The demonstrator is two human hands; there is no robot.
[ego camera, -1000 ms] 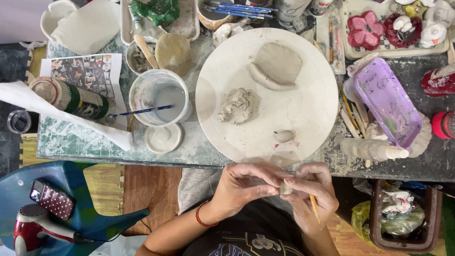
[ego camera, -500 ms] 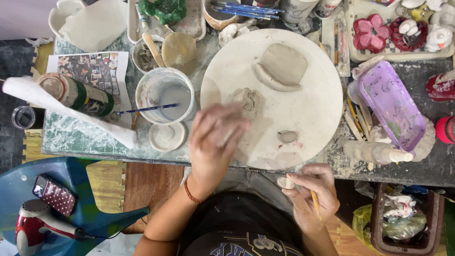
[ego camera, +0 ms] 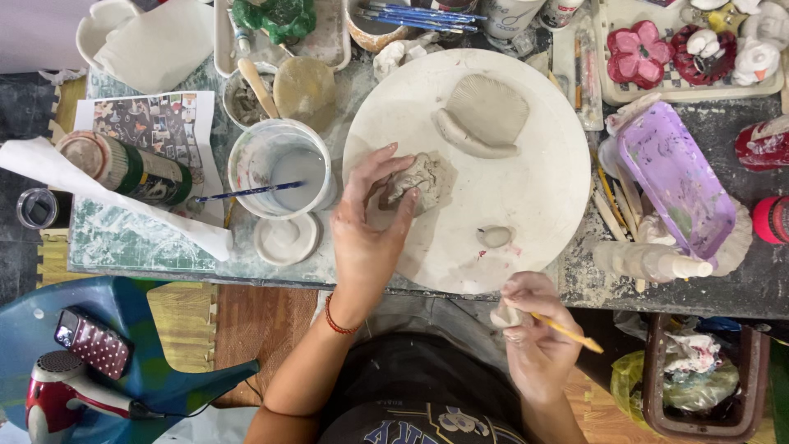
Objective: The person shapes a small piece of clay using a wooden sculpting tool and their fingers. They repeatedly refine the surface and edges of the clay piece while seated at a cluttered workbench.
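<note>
A round white board (ego camera: 534, 164) lies on the table with a grey clay lump (ego camera: 421, 177) near its middle. My left hand (ego camera: 367, 222) reaches onto the board and its fingers close around that lump. A flat ribbed clay fan shape (ego camera: 485, 115) lies further back, and a small clay pellet (ego camera: 494, 237) sits near the front. My right hand (ego camera: 530, 329) stays below the table edge, gripping a small piece of clay (ego camera: 503, 316) together with a thin yellow wooden tool (ego camera: 571, 333).
A white cup of cloudy water (ego camera: 279, 168) with a blue brush stands left of the board, its lid (ego camera: 285, 238) in front. A purple tray (ego camera: 674, 177) and glue bottle (ego camera: 649, 261) lie right. Painted figures (ego camera: 657, 45) sit at the back right. A blue stool (ego camera: 107, 345) holds a phone.
My left hand left the piece held near my lap, moved up over the board and took hold of the clay lump. My right hand kept the small piece and tool.
</note>
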